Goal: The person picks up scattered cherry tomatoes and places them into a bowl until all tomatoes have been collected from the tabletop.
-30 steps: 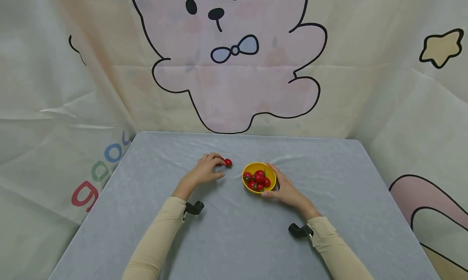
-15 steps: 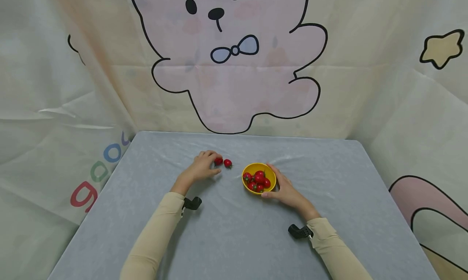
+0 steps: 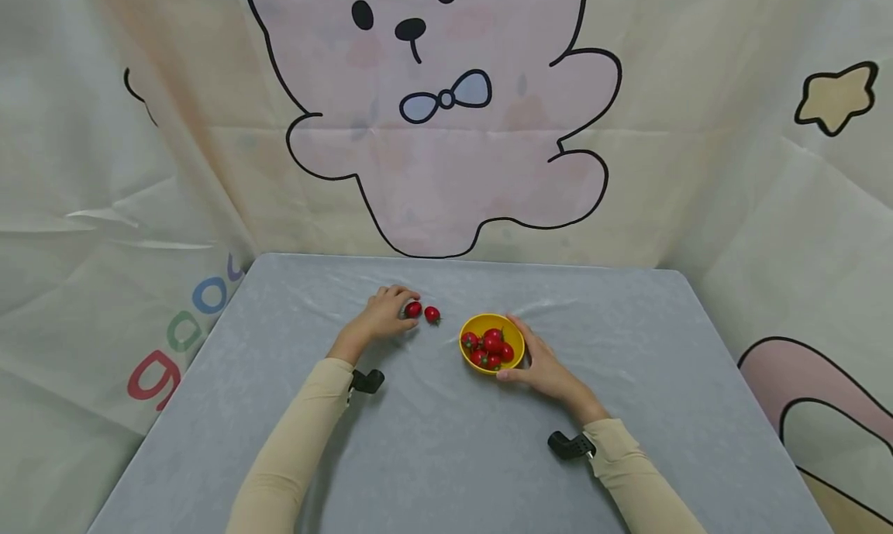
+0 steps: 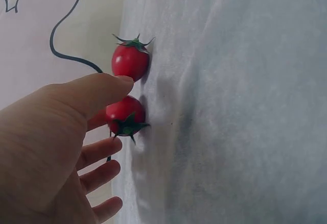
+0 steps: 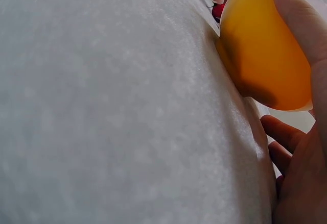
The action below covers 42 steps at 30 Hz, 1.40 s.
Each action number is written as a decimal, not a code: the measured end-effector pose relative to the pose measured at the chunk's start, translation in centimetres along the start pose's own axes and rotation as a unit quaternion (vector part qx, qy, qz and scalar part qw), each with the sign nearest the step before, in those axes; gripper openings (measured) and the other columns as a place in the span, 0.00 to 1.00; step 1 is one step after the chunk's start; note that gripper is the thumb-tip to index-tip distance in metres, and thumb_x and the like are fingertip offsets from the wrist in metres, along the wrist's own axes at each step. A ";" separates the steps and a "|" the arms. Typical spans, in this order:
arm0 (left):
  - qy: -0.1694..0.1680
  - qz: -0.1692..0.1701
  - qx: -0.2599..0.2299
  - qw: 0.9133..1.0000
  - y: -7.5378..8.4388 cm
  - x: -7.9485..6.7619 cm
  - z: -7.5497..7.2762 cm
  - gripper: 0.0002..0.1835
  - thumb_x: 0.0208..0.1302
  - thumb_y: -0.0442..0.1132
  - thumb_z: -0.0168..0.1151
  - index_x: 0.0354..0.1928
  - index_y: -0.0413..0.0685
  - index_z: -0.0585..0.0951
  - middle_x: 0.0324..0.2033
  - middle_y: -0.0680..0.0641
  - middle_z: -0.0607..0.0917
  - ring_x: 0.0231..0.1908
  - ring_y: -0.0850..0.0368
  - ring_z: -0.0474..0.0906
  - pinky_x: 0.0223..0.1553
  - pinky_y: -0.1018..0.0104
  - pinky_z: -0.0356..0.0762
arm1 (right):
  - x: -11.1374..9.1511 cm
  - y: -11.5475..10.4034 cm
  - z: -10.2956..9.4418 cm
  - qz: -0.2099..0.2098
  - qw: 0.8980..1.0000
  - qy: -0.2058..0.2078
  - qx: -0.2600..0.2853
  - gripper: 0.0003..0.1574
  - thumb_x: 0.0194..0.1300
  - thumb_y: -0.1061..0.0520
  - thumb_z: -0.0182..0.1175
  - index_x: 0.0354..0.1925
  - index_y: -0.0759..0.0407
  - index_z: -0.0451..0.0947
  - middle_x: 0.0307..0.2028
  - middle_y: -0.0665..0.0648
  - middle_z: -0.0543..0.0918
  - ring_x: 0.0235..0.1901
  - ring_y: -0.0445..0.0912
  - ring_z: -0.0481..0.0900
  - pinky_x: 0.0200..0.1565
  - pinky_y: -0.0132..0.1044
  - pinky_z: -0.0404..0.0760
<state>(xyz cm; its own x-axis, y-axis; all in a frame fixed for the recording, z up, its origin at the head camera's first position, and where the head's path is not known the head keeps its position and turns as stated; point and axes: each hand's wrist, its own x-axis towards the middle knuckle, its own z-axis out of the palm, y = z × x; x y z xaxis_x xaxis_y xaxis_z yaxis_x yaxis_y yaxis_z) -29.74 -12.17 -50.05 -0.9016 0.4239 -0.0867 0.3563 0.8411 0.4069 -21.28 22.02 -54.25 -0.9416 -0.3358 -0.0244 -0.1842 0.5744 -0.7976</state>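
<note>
My left hand (image 3: 385, 314) is at two red cherry tomatoes on the cloth, left of the bowl. Its thumb and index finger lie spread on either side of the nearer cherry tomato (image 4: 125, 116), without a plain pinch. The other cherry tomato (image 4: 131, 60) lies just beyond the thumb tip, its green stalk showing. My right hand (image 3: 547, 367) holds a small yellow bowl (image 3: 467, 359) by its right side, with the thumb at the near rim. Several cherry tomatoes (image 3: 492, 343) are inside the bowl, which stands on the table.
A grey-blue cloth (image 3: 446, 449) covers the table. Behind it hangs a curtain (image 3: 439, 185) printed with a cartoon bear, and more printed fabric lines both sides. A black wrist mount (image 3: 367, 381) is on the left wrist, another mount (image 3: 568, 446) on the right.
My left hand has drawn back slightly to the left, and the nearer cherry tomato has shifted a little left, with more of it showing. The right hand and bowl stay put.
</note>
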 end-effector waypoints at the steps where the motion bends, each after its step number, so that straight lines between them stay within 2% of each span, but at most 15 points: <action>1: -0.001 0.000 0.002 1.000 0.0 0.0 0.1 0.26 0.67 0.49 0.64 0.65 0.53 0.74 0.67 0.41 0.70 0.67 0.39 0.62 0.65 0.38 0.61 | 0.0 0.0 0.0 -0.001 1.000 0.000 -0.002 0.69 0.50 0.38 0.75 0.78 0.37 0.43 0.78 0.57 0.52 0.75 0.64 0.53 0.69 0.72 0.51; 6: -0.005 -0.005 0.010 1.000 -0.2 -0.2 0.3 0.19 0.68 0.48 0.63 0.58 0.54 0.79 0.65 0.41 0.72 0.64 0.39 0.63 0.61 0.40 0.63 | -0.1 -0.2 0.1 0.003 1.000 -0.003 0.001 0.69 0.49 0.38 0.76 0.78 0.35 0.44 0.78 0.57 0.52 0.75 0.64 0.53 0.69 0.71 0.51; 13: 0.010 -0.012 0.015 1.000 -0.4 -0.3 0.2 0.20 0.67 0.47 0.64 0.59 0.53 0.78 0.65 0.41 0.72 0.63 0.39 0.64 0.59 0.41 0.65 | -0.1 -0.4 0.1 -0.002 1.000 0.000 -0.001 0.70 0.49 0.39 0.76 0.78 0.39 0.44 0.78 0.58 0.52 0.75 0.64 0.52 0.68 0.72 0.52; 22: 0.025 -0.021 0.029 0.999 -0.7 -0.4 0.2 0.17 0.65 0.45 0.65 0.55 0.50 0.81 0.63 0.41 0.74 0.63 0.39 0.66 0.58 0.42 0.66 | -0.1 -0.3 0.0 0.010 1.000 -0.005 -0.008 0.69 0.50 0.37 0.75 0.78 0.33 0.42 0.79 0.57 0.51 0.75 0.64 0.52 0.68 0.73 0.51; 35: 0.026 -0.021 0.019 0.999 -0.2 -0.7 -0.4 0.16 0.65 0.47 0.65 0.53 0.51 0.82 0.63 0.41 0.75 0.63 0.40 0.66 0.60 0.42 0.66 | 0.0 -0.1 0.1 0.015 1.000 -0.003 -0.013 0.70 0.50 0.37 0.75 0.78 0.33 0.41 0.79 0.56 0.51 0.75 0.64 0.54 0.68 0.72 0.53; 42: 0.036 -0.005 0.010 0.999 0.5 -0.9 -0.8 0.15 0.65 0.48 0.65 0.52 0.52 0.82 0.63 0.43 0.75 0.64 0.40 0.66 0.61 0.40 0.65 | -0.2 -0.2 0.1 0.015 1.000 0.001 0.000 0.70 0.50 0.38 0.75 0.78 0.34 0.42 0.79 0.57 0.51 0.75 0.64 0.52 0.69 0.72 0.51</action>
<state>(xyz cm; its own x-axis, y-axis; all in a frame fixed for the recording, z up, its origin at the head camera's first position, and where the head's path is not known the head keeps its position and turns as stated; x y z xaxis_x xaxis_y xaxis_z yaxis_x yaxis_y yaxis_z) -28.97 -12.41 -49.10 -0.9198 0.3916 -0.0247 0.3521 0.8516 0.3884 -21.05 21.82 -54.13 -0.9474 -0.3166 -0.0472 -0.1555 0.5841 -0.7967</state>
